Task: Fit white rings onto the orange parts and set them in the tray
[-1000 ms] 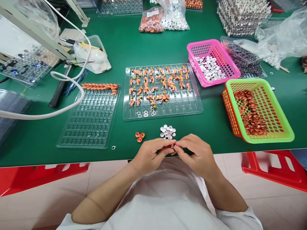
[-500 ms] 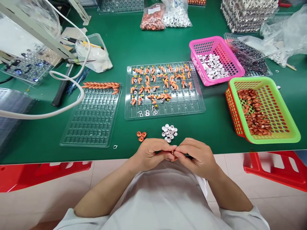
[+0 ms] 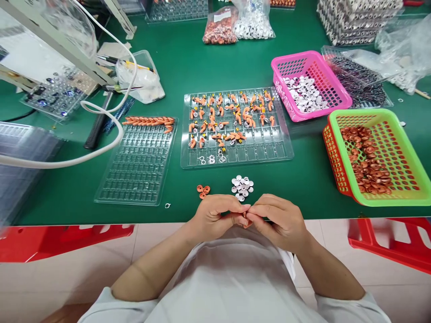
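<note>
My left hand point(image 3: 217, 217) and my right hand point(image 3: 281, 220) meet fingertip to fingertip at the table's front edge. Between them is a small copper-coloured piece point(image 3: 247, 220), mostly covered by the fingers; both hands pinch it. Just beyond lies a loose pile of white discs point(image 3: 242, 186). A few copper-coloured discs point(image 3: 203, 190) rest to its left. Behind these, a clear tray point(image 3: 235, 157) holds orange curved parts and, in its front row, small white rings.
On the left are a clear tray point(image 3: 129, 184) with a copper row, a hammer point(image 3: 96, 130) and a white cable point(image 3: 101, 150). A pink basket point(image 3: 283, 101) of white discs and a green basket point(image 3: 400, 200) of copper discs stand right. Bags point(image 3: 220, 31) lie behind.
The whole view has shifted slightly, so the table items appear farther right. Both hands keep nearly the same pinch on the small piece.
</note>
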### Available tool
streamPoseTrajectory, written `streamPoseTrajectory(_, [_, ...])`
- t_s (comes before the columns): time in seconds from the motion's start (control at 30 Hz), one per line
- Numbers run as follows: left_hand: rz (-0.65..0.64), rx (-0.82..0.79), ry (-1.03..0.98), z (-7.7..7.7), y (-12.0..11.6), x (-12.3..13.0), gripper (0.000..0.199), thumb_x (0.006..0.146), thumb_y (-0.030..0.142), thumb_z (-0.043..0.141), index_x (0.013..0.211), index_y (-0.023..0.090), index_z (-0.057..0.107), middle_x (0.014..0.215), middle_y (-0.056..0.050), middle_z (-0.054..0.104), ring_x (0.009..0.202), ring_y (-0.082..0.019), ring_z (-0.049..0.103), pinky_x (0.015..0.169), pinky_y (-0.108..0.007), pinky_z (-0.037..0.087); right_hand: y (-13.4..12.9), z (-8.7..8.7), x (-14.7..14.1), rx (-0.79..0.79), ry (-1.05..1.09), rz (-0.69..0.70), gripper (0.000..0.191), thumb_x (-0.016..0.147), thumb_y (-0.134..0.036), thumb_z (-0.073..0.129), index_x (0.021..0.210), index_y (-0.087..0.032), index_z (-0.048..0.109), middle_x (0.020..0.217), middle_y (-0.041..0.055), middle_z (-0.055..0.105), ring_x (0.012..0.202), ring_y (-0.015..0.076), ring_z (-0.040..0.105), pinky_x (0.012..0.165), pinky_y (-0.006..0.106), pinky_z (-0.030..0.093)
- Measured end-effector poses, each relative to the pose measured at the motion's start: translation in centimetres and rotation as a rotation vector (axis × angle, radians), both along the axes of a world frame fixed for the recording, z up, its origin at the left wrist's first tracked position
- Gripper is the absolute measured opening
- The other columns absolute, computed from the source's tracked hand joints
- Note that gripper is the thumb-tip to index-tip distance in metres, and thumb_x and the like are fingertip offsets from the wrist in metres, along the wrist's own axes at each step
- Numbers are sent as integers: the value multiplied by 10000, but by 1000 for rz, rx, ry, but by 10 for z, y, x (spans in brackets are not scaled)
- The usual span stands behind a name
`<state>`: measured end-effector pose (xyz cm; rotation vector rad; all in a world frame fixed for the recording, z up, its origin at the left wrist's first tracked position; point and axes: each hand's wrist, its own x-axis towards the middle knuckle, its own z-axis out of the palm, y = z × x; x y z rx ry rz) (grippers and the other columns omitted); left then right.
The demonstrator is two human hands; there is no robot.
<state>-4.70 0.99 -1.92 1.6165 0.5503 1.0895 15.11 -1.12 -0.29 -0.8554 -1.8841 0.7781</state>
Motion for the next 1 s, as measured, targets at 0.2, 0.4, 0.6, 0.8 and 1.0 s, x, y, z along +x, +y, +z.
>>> streamPoseTrajectory(0.2, [89, -190, 91, 3, -4, 1, 281, 858, 84, 705, 1101, 217, 753, 820, -52, 787, 715, -163, 753, 667, -230, 615, 2, -3, -3, -35, -27, -78, 163, 905, -60, 598, 958, -206, 646, 776, 37, 686, 692, 153, 588, 640, 293, 515])
streamPoseTrajectory(0.4, [86, -502, -90, 8, -6, 8, 232, 885, 114, 689, 1074, 232, 757, 868, -19, 786, 742, -152, 770, 715, -232, 654, 1, -5, 0, -319, 118, -138, 217, 922, -156, 607, 1117, -250, 609, 1059, 65, 636, 966, 192, 607, 820, 336, 531])
streamPoseTrajectory(0.6, [84, -463, -89, 11, -3, 9, 257, 861, 71, 706, 1062, 222, 759, 954, -36, 796, 865, -165, 774, 787, -211, 641, 0, -7, 5, -549, 209, 35, 299, 933, -248, 648, 1227, -284, 604, 1168, 59, 648, 1057, 205, 616, 906, 350, 515])
streamPoseTrajectory(0.8, [94, -309, 45, 4, -4, 7, 247, 876, 84, 687, 1081, 215, 734, 976, -52, 789, 834, -168, 766, 759, -239, 640, -2, -8, 5, -567, 206, -34, 163, 956, -231, 616, 1102, -269, 677, 1001, 40, 679, 844, 160, 648, 755, 308, 520])
streamPoseTrajectory(1.0, [193, 163, 279, 3, -2, 7, 268, 904, 57, 634, 1125, 205, 666, 932, -45, 776, 833, -149, 718, 767, -257, 595, -3, -5, 1, -505, 131, -160, 91, 911, -146, 618, 905, -220, 671, 818, 6, 627, 720, 125, 569, 623, 249, 457])
